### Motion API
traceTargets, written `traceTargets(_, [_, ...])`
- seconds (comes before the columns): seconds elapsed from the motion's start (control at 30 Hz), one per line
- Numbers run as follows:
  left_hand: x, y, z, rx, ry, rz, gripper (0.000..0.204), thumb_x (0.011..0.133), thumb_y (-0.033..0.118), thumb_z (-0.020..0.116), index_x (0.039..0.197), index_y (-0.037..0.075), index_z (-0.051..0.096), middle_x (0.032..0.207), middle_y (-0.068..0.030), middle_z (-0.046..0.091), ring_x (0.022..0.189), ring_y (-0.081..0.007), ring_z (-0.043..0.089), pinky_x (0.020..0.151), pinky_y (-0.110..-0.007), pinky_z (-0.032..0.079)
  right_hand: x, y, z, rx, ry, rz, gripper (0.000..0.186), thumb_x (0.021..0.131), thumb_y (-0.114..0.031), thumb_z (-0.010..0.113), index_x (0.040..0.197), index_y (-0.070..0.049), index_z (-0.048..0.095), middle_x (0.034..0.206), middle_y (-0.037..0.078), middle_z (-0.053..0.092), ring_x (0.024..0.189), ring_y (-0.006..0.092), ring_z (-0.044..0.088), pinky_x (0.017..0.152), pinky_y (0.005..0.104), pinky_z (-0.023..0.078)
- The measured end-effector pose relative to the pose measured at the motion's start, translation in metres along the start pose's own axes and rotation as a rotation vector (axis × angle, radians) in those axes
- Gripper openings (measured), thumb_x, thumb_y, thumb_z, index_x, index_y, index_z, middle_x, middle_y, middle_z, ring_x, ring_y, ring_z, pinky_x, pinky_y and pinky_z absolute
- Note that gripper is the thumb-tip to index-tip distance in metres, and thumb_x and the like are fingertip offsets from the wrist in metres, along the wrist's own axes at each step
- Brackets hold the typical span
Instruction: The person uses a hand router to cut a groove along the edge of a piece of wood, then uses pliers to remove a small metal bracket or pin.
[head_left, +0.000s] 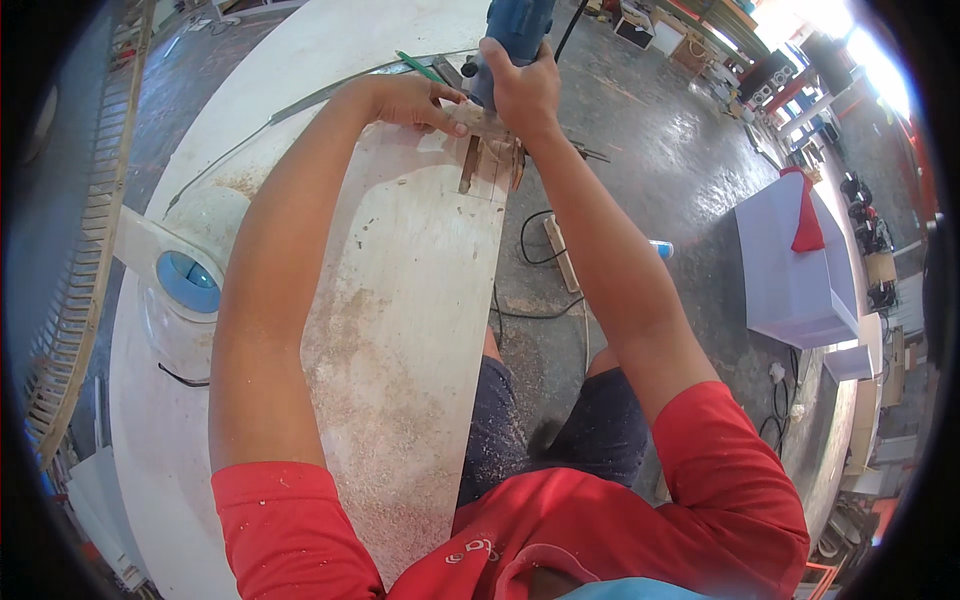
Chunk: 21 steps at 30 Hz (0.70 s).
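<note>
My right hand (522, 90) is wrapped round the body of a blue trim router (518, 28), held upright at the far end of a pale board. My left hand (418, 103) reaches in from the left. Its thumb and fingers rest on a small piece of wood (482, 122) under the router, one fingertip close to the tool. The router's bit is hidden. Narrow wood strips (469, 165) lie just below, at the edge of the dusty pale board (400, 260). A green pen (417, 66) lies beyond my left hand.
Sawdust covers the near part of the board. On the left are a round blue-lined opening (188, 280) and a slatted wooden frame (100, 200). A black cord (535, 315) and a wood block (562, 255) lie on the floor. A white box (800, 265) with red cloth stands right.
</note>
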<state>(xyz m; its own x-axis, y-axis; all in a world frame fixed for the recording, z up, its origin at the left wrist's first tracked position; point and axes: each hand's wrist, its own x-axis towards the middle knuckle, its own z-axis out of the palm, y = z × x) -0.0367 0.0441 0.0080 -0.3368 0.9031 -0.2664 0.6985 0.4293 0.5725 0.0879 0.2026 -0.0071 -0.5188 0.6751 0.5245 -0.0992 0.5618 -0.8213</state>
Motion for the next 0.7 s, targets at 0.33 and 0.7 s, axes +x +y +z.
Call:
traceTargets(0.33, [0.008, -0.004, -0.001, 0.034, -0.006, -0.012, 0.109, 0.080, 0.055, 0.087, 0.161, -0.001, 0.040, 0.088, -0.0044, 0.066, 0.082, -0.0170, 0.061, 0.079, -0.031, 0.048, -0.005, -0.001, 0.001, 0.064, 0.009, -0.043, 0.061, 0.083, -0.045, 0.083, 0.119, 0.002, 0.067, 0.106, 0.017, 0.076, 0.097, 0.0290, 0.074, 0.088, 0.0394, 0.057])
traceTargets(0.7, [0.014, -0.014, 0.002, 0.045, 0.013, 0.010, 0.111, 0.070, 0.068, 0.086, 0.160, 0.017, 0.049, 0.082, -0.0044, 0.066, 0.087, -0.0199, 0.067, 0.079, -0.036, 0.049, -0.009, 0.003, 0.002, 0.083, 0.038, -0.075, 0.058, 0.082, -0.044, 0.083, 0.116, 0.000, 0.067, 0.102, 0.015, 0.076, 0.093, 0.0270, 0.074, 0.085, 0.0392, 0.057])
